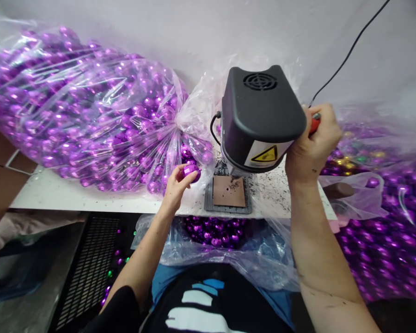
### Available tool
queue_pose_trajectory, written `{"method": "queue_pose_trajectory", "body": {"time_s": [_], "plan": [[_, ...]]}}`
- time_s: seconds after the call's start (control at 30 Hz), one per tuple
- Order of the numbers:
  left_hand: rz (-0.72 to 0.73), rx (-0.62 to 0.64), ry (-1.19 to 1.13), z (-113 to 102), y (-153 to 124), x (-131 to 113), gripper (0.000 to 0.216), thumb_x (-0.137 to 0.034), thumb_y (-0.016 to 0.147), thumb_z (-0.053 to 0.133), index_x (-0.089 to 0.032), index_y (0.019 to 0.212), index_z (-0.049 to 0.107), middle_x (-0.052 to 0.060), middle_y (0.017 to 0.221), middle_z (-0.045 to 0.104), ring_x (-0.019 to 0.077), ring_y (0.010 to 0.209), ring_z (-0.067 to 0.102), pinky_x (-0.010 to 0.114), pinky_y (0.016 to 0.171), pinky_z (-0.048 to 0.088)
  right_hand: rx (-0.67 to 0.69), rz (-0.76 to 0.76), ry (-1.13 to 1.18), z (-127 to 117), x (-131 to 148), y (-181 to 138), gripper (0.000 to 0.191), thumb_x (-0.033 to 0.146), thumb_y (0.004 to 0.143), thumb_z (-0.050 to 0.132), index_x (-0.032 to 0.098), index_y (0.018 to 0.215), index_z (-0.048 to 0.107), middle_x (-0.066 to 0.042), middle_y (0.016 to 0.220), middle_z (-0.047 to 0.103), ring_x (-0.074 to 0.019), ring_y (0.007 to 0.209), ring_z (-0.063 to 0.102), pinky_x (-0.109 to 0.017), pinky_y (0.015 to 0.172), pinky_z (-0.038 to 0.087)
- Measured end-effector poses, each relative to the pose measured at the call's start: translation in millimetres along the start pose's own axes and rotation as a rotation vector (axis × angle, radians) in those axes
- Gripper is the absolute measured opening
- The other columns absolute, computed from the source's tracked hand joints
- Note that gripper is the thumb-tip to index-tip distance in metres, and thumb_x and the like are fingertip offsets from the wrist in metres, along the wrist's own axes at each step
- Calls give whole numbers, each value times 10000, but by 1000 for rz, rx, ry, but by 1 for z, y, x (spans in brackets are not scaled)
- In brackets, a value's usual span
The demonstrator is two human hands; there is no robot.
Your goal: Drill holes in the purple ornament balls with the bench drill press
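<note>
My left hand (178, 185) pinches a shiny purple bauble (190, 171) between thumb and fingers, just left of the machine. My right hand (314, 143) is wrapped round a red-ended handle (315, 124) on the right side of a black drill press (266, 106), whose drilling end is mostly hidden under its housing. Below the housing, a square brown board (229, 196) with a small hole lies on the grey metal base (242, 209). Dark shavings are scattered over the board and around it.
A big clear bag of purple baubles (90, 111) fills the left of the white table (65, 196). More baubles (215, 231) lie in an open bag at my lap. Another purple heap (377, 259) stands right. A black cable (350, 51) runs up the wall.
</note>
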State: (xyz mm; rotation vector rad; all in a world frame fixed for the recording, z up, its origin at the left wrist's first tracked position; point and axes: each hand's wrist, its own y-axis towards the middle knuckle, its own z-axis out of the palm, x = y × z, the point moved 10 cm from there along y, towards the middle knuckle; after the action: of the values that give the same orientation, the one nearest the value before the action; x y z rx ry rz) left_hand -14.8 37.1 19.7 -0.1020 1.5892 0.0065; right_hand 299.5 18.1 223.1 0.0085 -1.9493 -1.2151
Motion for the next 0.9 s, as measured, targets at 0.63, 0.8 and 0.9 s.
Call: {"method": "queue_pose_trajectory", "body": {"time_s": [0.63,0.8,0.9], "plan": [[318,285,473,101,-17,35,573,-341,788,832,-215,1273,553,68,1203,685,245,1103,662,401,990,515,19,44,24,2,-2,-2,546,724,921,424,208,743,450,70,585,354,-71,566,315,-262,576,305],[457,258,652,110,-19,26,572,-335,768,856,-218,1253,577,95,1203,670,283,1142,628,427,992,498,23,29,-21,3,-2,-2,523,684,956,370,208,764,472,60,613,353,-75,576,364,-268,621,347],[514,279,744,121,-22,23,513,-294,770,844,-218,1213,597,95,1199,654,283,1140,606,422,985,480,33,37,-47,4,-4,-3,528,683,964,345,208,795,499,53,636,353,-80,597,397,-267,636,364]]}}
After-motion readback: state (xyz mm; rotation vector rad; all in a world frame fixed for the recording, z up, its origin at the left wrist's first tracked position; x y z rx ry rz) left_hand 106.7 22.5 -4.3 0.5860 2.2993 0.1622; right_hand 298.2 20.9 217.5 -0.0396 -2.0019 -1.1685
